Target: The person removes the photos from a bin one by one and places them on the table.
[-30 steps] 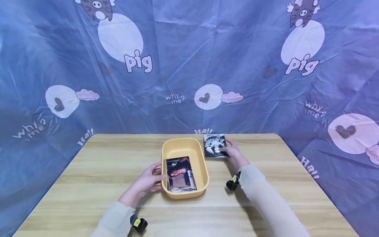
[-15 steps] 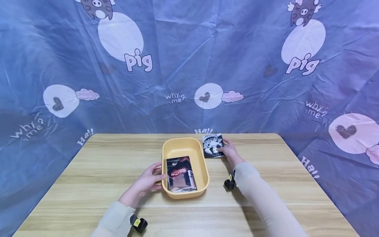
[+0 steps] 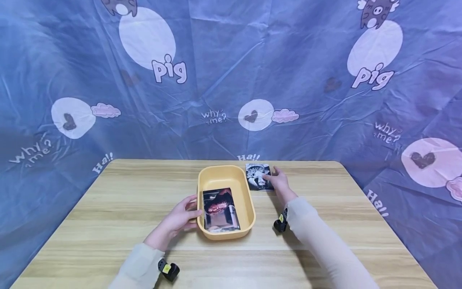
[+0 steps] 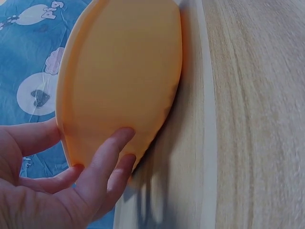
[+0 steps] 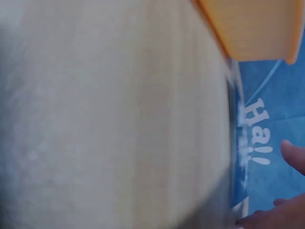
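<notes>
Tray (image 3: 223, 181) on table (image 3: 144, 196), taken as the centre of a dial whose twelve points toward the patterned cloth (image 3: 288, 80). From where I stand, each hand suits its side. At nine o'clock the left hand (image 3: 182, 216) grips the tray: thumb at the rim, fingers parted along the outer wall, a hold that probably keeps so light a vessel from sliding. Inside, toward seven o'clock, lies the colour photo (image 3: 220, 210), face up; its slant suggests a loose fit, though whether it rests flat or leans on a wall I cannot tell. Between one and two o'clock, just beside the tray, the grey photo (image 3: 256, 177) lies face up on the table. At that photo's three o'clock edge the right hand (image 3: 279, 183) is spread, thumb over the print, fingers past the border, apparently pinching nothing; such a posture likely spares the glossy face. Contact beneath the fingertips is hidden. Black cameras (image 3: 170, 271) sit at both wrists, presumably to leave the fingers free.
</notes>
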Motion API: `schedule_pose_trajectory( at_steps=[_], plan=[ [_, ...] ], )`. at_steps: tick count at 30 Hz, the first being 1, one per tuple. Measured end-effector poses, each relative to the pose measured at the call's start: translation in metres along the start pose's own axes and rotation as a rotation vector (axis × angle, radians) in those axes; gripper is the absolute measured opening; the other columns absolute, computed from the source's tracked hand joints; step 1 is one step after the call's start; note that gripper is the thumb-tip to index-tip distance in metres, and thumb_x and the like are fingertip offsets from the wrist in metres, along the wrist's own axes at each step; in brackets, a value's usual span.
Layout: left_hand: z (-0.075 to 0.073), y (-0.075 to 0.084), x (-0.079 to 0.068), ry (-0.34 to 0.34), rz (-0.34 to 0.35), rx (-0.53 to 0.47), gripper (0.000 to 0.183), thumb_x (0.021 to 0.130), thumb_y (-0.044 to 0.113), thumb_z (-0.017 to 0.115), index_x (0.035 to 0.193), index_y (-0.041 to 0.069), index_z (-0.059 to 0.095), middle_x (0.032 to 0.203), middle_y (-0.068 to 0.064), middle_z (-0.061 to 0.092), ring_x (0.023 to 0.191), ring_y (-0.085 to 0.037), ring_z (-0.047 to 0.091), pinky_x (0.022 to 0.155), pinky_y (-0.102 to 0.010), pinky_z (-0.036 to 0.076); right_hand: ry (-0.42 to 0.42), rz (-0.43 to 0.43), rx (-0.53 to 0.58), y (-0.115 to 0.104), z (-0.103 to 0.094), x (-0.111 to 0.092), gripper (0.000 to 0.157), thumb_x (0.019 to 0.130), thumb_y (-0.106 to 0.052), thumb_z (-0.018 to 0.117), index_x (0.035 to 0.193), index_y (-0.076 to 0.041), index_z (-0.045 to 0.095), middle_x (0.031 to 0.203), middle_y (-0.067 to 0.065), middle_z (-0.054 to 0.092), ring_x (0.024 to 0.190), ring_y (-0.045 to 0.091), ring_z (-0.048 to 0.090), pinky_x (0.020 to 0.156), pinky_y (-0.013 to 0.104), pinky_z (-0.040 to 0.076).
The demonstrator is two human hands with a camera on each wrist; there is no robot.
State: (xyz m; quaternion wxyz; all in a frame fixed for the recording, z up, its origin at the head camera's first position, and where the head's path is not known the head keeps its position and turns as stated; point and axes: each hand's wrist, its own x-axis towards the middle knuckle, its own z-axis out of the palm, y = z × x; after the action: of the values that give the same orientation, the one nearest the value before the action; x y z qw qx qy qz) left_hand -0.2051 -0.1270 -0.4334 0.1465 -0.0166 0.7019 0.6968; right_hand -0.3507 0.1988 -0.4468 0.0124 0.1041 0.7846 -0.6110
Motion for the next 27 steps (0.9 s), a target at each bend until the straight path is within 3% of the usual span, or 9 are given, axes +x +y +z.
schedule_pose_trajectory(
  at_steps=[6, 13, 20, 27],
  plan=[
    [0.001, 0.001, 0.0, 0.0, -0.012, 0.001, 0.067, 0.091, -0.005, 0.054, 0.15, -0.002, 0.022, 0.147, -0.036, 0.03, 0.106, -0.041, 0.062, 0.079, -0.045, 0.062, -0.034, 0.012, 0.144, -0.022, -0.008, -0.011, 0.086, 0.092, -0.01, 0.061, 0.155, -0.004, 0.003, 0.161, 0.024, 0.003, 0.148, 0.038, 0.008, 0.125, 0.044, 0.011],
    [0.002, 0.002, -0.002, 0.009, -0.014, 0.005, 0.067, 0.09, -0.005, 0.055, 0.149, -0.003, 0.023, 0.147, -0.036, 0.031, 0.105, -0.04, 0.062, 0.079, -0.045, 0.062, -0.059, -0.01, 0.211, -0.05, -0.008, -0.027, 0.081, 0.093, -0.007, 0.059, 0.155, -0.004, 0.007, 0.16, 0.025, 0.011, 0.147, 0.036, 0.016, 0.124, 0.042, 0.018],
    [0.001, 0.002, -0.003, 0.001, -0.018, 0.007, 0.067, 0.091, -0.004, 0.054, 0.15, -0.002, 0.022, 0.148, -0.035, 0.03, 0.103, -0.038, 0.064, 0.08, -0.045, 0.061, -0.159, -0.053, 0.334, -0.065, 0.009, -0.056, 0.076, 0.093, -0.002, 0.057, 0.153, 0.002, 0.011, 0.157, 0.027, 0.017, 0.146, 0.034, 0.022, 0.123, 0.04, 0.023],
    [0.002, 0.002, -0.003, 0.008, -0.015, 0.012, 0.066, 0.091, -0.005, 0.054, 0.149, -0.003, 0.024, 0.146, -0.036, 0.032, 0.102, -0.036, 0.064, 0.079, -0.045, 0.062, -0.263, -0.092, 0.315, -0.067, 0.032, -0.083, 0.071, 0.093, -0.001, 0.057, 0.15, 0.009, 0.016, 0.155, 0.029, 0.023, 0.144, 0.037, 0.025, 0.121, 0.042, 0.028]
  ],
)
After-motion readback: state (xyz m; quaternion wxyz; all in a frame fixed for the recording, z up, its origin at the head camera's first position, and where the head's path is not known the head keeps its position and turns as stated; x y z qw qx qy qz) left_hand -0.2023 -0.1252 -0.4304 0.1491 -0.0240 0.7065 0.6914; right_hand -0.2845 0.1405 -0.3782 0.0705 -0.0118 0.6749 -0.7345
